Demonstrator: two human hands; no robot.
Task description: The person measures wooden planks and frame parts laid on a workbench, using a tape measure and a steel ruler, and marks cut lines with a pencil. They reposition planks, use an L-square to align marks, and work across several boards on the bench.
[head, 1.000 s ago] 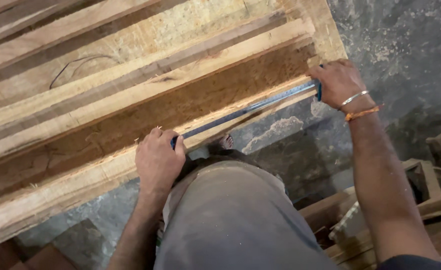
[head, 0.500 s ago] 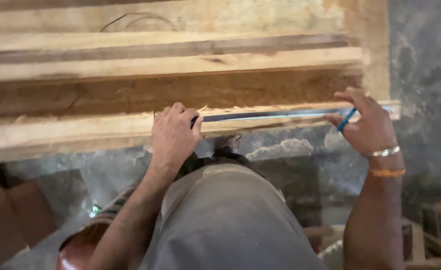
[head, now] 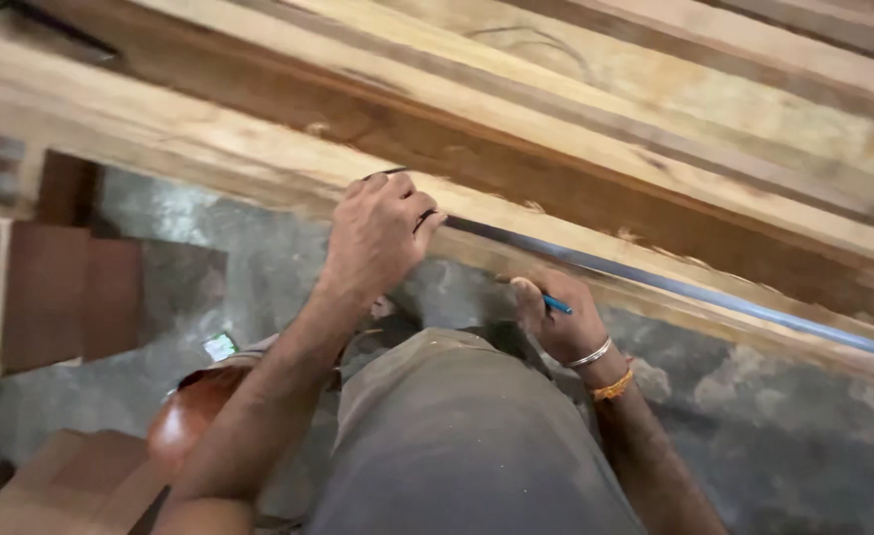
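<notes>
A long metal straightedge [head: 674, 287] lies along the near edge of a wooden plank [head: 209, 149]. My left hand [head: 377, 233] presses down on its left end, fingers curled over the plank's edge. My right hand [head: 556, 317], with bangles at the wrist, grips a blue pencil [head: 556, 304] whose tip rests against the straightedge, close to my left hand. My knee in grey trousers [head: 457, 436] fills the lower middle.
Several more planks [head: 655, 109] lie stacked side by side beyond the near one. Below is a grey concrete floor [head: 773, 436]. At left are a wooden box frame [head: 1, 297], brown boards [head: 70, 476] and a rounded brown wooden piece [head: 184, 416].
My right hand with the pencil has slid left along the straightedge towards my left hand. The view has swung, so the planks now slope down to the right.
</notes>
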